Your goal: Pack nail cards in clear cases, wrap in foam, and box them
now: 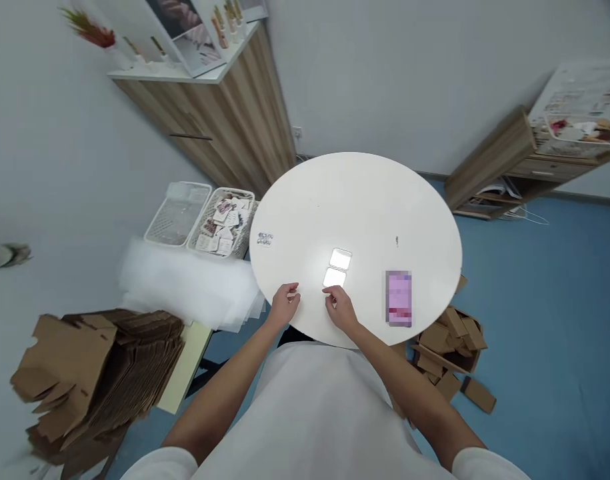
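A small white two-part case (341,259) lies unfolded on the round white table (355,193), both halves bright and glossy like mirrors. At the near edge of its lower half is my right hand (339,308), index finger and thumb apart; whether the fingertips touch the case I cannot tell. To the left, my left hand (285,305) hovers by the table's near edge with its fingers apart and nothing visible in them. A sheet of small dark pieces (265,239) rests at the table's left side.
A blurred pink phone-like object (399,298) and a tiny dark item (397,241) lie on the right of the table. Baskets, one full of cards (225,223), plastic sheets (189,280) and folded cardboard (115,380) stand left. A box of cardboard pieces (452,340) sits right.
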A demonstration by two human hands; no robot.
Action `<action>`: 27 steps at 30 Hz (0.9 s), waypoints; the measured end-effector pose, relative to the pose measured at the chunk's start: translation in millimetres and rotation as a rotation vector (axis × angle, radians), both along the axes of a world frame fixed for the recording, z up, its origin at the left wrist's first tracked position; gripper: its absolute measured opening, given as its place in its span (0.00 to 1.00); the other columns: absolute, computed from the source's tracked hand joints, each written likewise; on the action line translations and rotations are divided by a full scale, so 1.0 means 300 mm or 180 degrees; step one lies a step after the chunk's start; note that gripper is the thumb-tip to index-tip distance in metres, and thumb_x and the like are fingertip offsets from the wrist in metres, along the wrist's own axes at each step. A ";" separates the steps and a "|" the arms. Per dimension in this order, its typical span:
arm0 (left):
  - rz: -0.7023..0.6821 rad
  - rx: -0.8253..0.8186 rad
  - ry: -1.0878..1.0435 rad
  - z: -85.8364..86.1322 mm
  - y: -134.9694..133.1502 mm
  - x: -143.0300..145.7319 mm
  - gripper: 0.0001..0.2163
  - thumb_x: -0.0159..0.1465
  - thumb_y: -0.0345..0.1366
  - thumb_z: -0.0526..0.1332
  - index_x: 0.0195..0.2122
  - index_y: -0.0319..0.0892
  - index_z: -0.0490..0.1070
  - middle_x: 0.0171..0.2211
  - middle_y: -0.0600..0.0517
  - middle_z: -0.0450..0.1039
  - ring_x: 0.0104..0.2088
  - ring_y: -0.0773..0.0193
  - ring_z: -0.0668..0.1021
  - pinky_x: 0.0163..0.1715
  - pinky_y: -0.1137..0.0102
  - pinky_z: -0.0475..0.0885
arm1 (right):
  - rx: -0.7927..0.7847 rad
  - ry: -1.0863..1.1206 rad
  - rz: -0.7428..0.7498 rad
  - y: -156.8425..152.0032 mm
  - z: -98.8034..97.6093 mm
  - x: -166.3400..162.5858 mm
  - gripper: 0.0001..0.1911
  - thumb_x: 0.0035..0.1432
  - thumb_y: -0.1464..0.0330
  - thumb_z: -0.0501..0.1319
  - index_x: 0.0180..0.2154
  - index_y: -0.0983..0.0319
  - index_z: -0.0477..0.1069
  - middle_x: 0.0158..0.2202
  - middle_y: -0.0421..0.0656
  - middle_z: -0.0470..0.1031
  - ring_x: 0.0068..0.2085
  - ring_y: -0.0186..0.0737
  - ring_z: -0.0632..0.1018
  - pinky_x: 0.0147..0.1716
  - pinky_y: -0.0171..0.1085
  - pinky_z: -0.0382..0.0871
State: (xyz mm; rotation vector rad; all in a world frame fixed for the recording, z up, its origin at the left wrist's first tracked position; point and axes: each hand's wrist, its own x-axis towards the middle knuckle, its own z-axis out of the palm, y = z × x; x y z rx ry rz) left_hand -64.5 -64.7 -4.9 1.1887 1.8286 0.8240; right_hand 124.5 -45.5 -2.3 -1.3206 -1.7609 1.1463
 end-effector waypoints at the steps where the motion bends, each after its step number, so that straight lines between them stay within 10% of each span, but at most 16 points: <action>1: 0.0057 0.0073 0.0078 0.010 0.004 -0.031 0.13 0.56 0.33 0.55 0.43 0.42 0.67 0.42 0.47 0.68 0.42 0.63 0.72 0.37 0.67 0.71 | 0.0015 -0.0011 0.0095 0.014 0.007 -0.020 0.13 0.53 0.73 0.48 0.39 0.58 0.66 0.37 0.43 0.68 0.29 0.35 0.69 0.29 0.38 0.67; 13: -0.0446 0.0203 0.1735 0.033 0.274 -0.548 0.14 0.55 0.33 0.55 0.43 0.44 0.67 0.41 0.47 0.70 0.45 0.55 0.70 0.46 0.61 0.62 | -0.0170 -0.0634 0.0298 0.265 0.047 -0.423 0.17 0.53 0.70 0.51 0.47 0.58 0.61 0.45 0.45 0.63 0.37 0.37 0.71 0.36 0.40 0.68; 27: -0.1912 0.0288 0.2204 -0.009 0.602 -0.721 0.24 0.47 0.38 0.66 0.47 0.48 0.65 0.51 0.44 0.58 0.53 0.46 0.57 0.51 0.52 0.45 | -0.0164 -0.1968 -0.0051 0.482 -0.098 -0.713 0.31 0.46 0.65 0.61 0.52 0.57 0.56 0.50 0.48 0.58 0.50 0.51 0.61 0.46 0.48 0.57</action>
